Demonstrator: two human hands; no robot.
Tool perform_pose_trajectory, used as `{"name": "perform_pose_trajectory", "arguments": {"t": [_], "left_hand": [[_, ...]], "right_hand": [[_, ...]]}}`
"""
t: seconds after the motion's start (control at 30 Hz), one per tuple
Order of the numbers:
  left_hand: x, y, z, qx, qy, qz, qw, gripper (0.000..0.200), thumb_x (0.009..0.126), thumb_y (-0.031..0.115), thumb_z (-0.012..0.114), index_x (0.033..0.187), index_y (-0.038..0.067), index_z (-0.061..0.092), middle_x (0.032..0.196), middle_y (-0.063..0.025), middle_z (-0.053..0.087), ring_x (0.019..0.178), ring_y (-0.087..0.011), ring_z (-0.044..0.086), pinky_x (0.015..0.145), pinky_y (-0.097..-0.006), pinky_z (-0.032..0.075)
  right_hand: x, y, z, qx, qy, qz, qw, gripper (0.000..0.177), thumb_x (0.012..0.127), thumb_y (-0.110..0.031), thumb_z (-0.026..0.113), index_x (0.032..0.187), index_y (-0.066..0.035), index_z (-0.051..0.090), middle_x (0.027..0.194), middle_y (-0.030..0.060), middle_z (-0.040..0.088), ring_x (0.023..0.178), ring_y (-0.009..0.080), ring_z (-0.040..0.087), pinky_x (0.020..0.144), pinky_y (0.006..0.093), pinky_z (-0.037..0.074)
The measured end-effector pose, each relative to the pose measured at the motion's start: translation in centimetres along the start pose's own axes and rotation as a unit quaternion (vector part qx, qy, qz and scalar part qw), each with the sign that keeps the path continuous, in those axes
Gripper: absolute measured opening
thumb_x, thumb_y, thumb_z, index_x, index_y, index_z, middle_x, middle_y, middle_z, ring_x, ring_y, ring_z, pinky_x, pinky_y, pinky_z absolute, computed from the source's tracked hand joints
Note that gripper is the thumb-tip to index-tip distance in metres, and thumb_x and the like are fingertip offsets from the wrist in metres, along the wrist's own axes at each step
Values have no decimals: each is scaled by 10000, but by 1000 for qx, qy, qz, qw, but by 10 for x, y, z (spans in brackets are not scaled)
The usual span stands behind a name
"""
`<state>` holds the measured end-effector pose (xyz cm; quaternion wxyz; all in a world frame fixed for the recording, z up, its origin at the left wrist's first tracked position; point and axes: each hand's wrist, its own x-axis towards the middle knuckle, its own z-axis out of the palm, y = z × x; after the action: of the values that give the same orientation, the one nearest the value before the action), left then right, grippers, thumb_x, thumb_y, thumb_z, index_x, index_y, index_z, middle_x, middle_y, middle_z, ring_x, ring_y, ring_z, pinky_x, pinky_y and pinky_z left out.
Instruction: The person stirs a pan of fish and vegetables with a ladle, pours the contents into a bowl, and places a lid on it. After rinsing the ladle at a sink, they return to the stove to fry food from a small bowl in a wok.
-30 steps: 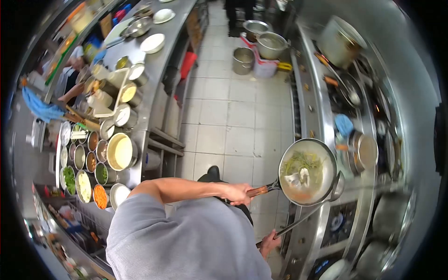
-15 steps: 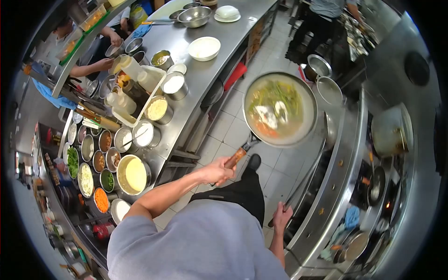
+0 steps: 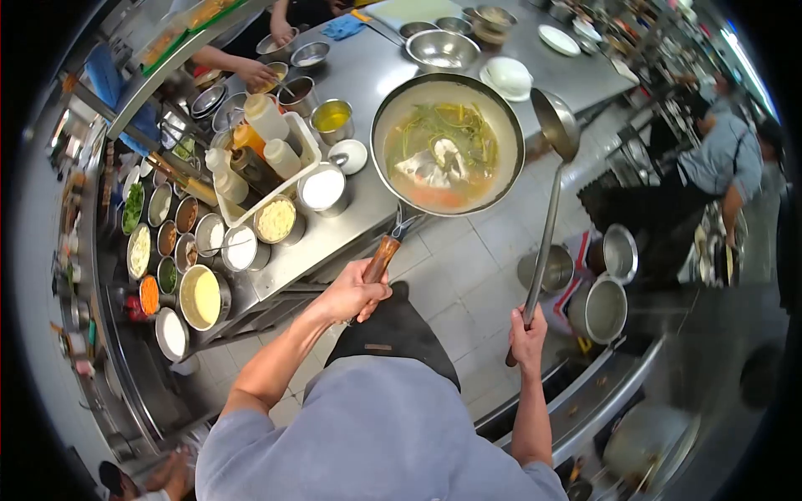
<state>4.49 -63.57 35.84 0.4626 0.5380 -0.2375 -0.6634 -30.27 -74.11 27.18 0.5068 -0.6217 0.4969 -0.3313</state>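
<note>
a steel counter [image 3: 368,79] carries a white tray [image 3: 311,150] of squeeze bottles [image 3: 266,117], a tin of yellow oil [image 3: 332,119], a tin of white powder [image 3: 322,188], a steel bowl [image 3: 441,48] and a white bowl [image 3: 508,77]. tubs of chopped vegetables [image 3: 149,250] line its left end. a co-worker's hand [image 3: 255,73] rests at its far edge. pots [image 3: 606,309] stand on the tiled floor [image 3: 468,267].

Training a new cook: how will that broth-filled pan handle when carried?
Likely heavy and front-loaded: the pan is broad, and the left hand grips only the handle end. Broth fills much of it, so it probably sloshes if tilted.
</note>
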Motion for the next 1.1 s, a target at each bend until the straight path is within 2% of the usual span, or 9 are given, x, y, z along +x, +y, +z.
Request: {"name": "perform_pose_trajectory", "arguments": {"t": [0.13, 0.27, 0.4, 0.47, 0.7, 0.8, 0.93, 1.07, 1.1], "left_hand": [[26, 18, -10, -7, 56, 21, 998, 192, 785, -7, 582, 835, 62, 409, 512, 15, 408, 342, -72, 380, 319, -244, 318], [44, 25, -9, -25, 113, 32, 993, 184, 785, 2, 592, 833, 51, 422, 525, 14, 419, 335, -76, 388, 318, -247, 319], [59, 30, -4, -50, 153, 44, 986, 188, 777, -6, 592, 835, 46, 422, 551, 6, 435, 340, -81, 410, 315, -246, 329], [67, 36, 1, -57, 168, 38, 983, 185, 773, -3, 587, 839, 50, 422, 572, 7, 442, 351, -83, 419, 319, -248, 339], [102, 40, 55, -120, 258, 53, 957, 187, 775, -10, 587, 830, 54, 420, 561, 13, 437, 358, -74, 423, 315, -242, 337], [121, 40, 93, -161, 302, 67, 937, 188, 776, -7, 588, 827, 57, 418, 557, 14, 433, 358, -73, 419, 316, -239, 339], [139, 46, 142, -183, 361, 71, 912, 183, 778, -24, 570, 822, 65, 415, 529, 22, 410, 346, -65, 388, 306, -242, 317], [150, 43, 178, -233, 391, 77, 887, 170, 770, -14, 570, 822, 64, 428, 528, 23, 406, 350, -58, 376, 309, -243, 314], [151, 43, 186, -239, 397, 76, 883, 171, 773, -7, 577, 825, 66, 432, 534, 25, 409, 357, -53, 372, 312, -239, 311]], "right_hand": [[83, -47, 0, -2, -80, 16, 997, 110, 884, -113, 580, 846, -35, 512, 529, -53, 388, 456, 20, 365, 416, 213, 277], [151, -61, 3, -150, -122, -14, 981, 141, 864, -117, 598, 843, -2, 520, 527, -15, 385, 491, 41, 340, 443, 242, 280], [217, -81, 6, -202, -181, -64, 960, 166, 859, -147, 605, 844, -4, 522, 539, 14, 394, 506, 67, 354, 461, 273, 304], [249, -92, 7, -216, -218, -40, 951, 198, 869, -179, 597, 836, -5, 507, 530, 37, 392, 499, 86, 353, 461, 294, 314], [370, -97, -2, -253, -344, -92, 900, 213, 915, -202, 569, 843, -23, 479, 516, 7, 372, 476, 77, 349, 433, 281, 296], [406, -120, -7, -205, -416, -45, 885, 206, 925, -204, 559, 838, -37, 475, 521, -17, 383, 443, 62, 366, 403, 260, 310], [460, -136, -23, -213, -562, 44, 798, 231, 960, -273, 493, 885, -55, 474, 556, -21, 394, 409, 80, 422, 358, 249, 367], [487, -158, -33, -261, -623, 50, 736, 275, 967, -295, 478, 821, -72, 411, 557, -18, 398, 384, 85, 420, 345, 257, 376], [492, -163, -36, -267, -640, 60, 718, 261, 969, -293, 470, 864, -57, 436, 561, -17, 405, 377, 87, 428, 339, 254, 381]]}}
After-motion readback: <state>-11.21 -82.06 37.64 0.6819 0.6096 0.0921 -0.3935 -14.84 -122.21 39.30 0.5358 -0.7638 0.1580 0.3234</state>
